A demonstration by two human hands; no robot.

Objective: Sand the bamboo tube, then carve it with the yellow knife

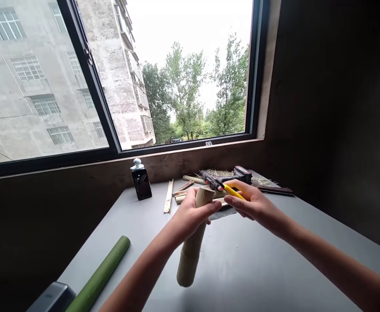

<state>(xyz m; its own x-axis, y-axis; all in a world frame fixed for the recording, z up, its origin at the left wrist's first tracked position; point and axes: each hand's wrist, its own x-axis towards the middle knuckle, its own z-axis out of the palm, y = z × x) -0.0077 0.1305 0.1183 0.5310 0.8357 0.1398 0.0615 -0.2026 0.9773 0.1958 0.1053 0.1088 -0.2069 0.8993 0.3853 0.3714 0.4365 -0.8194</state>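
Observation:
My left hand (190, 216) is wrapped round a pale tan bamboo tube (191, 249), holding it tilted above the grey table (251, 268), its open top end pointing away from me. My right hand (251, 203) is closed on a yellow utility knife (230, 190), its tip close to the tube's top rim. Both hands meet over the middle of the table.
A green bamboo pole (103, 273) lies at the near left beside a dark grey object (51, 299). A black bottle with a white cap (140, 181) stands by the window sill. Split bamboo strips (173, 195), a power tool (232, 175) and a dark blade (276, 190) lie at the back.

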